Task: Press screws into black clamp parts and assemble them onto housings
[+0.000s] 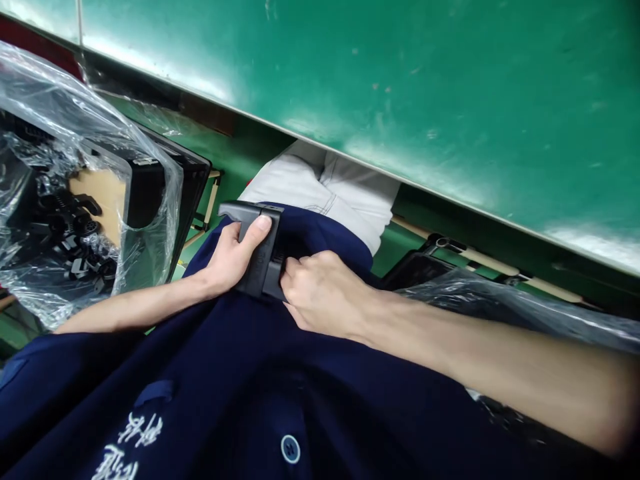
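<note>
I am looking straight down at my lap, below the edge of a green table (450, 87). My left hand (233, 257) is wrapped round a dark grey plastic part (255, 250), thumb lying across its top. My right hand (325, 293) is closed in a fist against the same part's right side, its fingertips hidden behind it. The part rests against my dark blue shirt (250, 387), just above my light grey trousers (320, 190).
A black crate (187, 180) lined with a clear plastic bag (60, 120) stands at the left, holding several small black plastic pieces (75, 247). Another bag-covered black crate (425, 267) sits at the right, under the table edge.
</note>
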Demonstrator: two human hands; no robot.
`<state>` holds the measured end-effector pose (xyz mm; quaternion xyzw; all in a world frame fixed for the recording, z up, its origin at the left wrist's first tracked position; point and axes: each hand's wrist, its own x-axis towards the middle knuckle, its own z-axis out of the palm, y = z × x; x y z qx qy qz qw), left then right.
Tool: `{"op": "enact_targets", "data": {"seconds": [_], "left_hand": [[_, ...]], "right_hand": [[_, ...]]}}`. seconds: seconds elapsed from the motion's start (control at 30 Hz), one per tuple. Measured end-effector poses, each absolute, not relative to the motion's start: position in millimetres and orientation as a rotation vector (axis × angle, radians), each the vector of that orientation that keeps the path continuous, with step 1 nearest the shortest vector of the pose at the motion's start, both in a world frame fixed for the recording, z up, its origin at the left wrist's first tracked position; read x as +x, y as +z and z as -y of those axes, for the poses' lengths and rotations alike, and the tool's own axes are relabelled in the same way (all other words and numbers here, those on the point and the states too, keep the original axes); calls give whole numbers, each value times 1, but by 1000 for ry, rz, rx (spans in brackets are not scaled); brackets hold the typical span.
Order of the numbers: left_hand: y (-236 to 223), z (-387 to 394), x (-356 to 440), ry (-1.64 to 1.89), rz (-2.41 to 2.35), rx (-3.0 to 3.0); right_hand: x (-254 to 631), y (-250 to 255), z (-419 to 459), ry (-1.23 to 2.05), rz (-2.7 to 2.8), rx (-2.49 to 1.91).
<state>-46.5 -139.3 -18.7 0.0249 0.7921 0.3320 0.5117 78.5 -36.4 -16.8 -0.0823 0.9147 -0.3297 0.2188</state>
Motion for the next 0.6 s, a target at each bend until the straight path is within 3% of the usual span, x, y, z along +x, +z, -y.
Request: {"op": "enact_targets", "data": {"seconds": [0.17,0.33,0.6], "left_hand": [[-17,144,-50,771,-1927,239],[-13,151,-45,822,-1811,263],[-14,141,-43,792,-1954,84]], "right_hand": [[96,-25,46,-964,-2761,-129],[98,-26,31,-1113,-3005,268],[83,-41,4,-1679,-2607,632]]}}
